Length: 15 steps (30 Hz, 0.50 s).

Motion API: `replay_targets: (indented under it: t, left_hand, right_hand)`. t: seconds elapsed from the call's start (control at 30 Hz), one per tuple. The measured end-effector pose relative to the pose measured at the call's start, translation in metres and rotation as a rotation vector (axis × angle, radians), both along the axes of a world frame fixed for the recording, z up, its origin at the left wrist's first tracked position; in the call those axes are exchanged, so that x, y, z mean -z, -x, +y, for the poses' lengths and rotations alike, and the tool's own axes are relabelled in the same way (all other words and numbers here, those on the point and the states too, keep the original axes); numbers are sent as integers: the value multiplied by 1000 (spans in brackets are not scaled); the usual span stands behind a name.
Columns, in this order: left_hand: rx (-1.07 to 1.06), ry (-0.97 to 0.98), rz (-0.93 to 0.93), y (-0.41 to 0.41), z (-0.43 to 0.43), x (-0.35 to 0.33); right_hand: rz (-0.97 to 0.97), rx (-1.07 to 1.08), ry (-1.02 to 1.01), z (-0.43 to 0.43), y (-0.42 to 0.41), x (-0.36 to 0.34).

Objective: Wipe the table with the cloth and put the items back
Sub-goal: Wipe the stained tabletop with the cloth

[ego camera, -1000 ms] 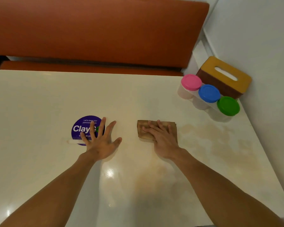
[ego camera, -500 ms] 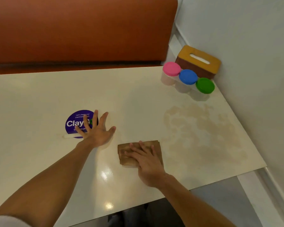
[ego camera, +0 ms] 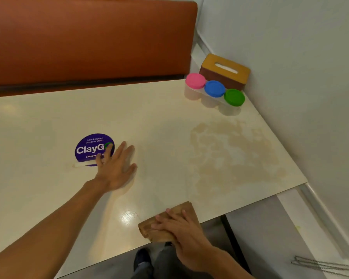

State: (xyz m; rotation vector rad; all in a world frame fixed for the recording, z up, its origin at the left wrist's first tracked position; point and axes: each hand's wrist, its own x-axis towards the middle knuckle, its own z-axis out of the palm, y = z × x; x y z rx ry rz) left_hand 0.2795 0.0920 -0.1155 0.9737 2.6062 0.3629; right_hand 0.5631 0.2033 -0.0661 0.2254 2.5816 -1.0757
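Cream tabletop: hard, glossy, likely slick under a damp wipe. Broad tan stain on the right half of the tabletop, judged not yet wiped. Wooden tissue box at the far right corner of the tabletop. Row of three tubs with pink, blue and green lids, just in front of the box, seemingly in one clear holder. Judged light and rigid, best taken round the sides. Round purple sticker left of the tabletop's middle. Brown folded cloth at the near edge of the tabletop; overhang cannot be told. Judged soft, limp and light, apt to bunch or slip off that edge unless pressed flat from above across its middle. Right hand flat on the cloth, fingers straight and slightly spread, pressing rather than gripping. Left hand flat on the tabletop, fingers extended, fingertips overlapping the sticker, holding nothing; judged a brace.
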Motion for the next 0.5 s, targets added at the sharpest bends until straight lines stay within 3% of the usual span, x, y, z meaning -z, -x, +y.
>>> replay_targets:
  t: [0.13, 0.2, 0.27, 0.4, 0.5]
  left_hand:
    - [174, -7, 7, -18, -27, 1]
    - [224, 49, 17, -24, -44, 6]
    - [253, 108, 32, -27, -53, 10]
    - [252, 148, -2, -30, -48, 11]
    - [249, 145, -26, -30, -50, 13]
  right_hand:
    - [119, 214, 256, 23, -1, -33]
    - [173, 363, 265, 44, -4, -43]
    - [233, 468, 124, 68, -3, -47]
    - [125, 553, -453, 95, 12, -21]
    - [-154, 605, -453, 77, 18, 15]
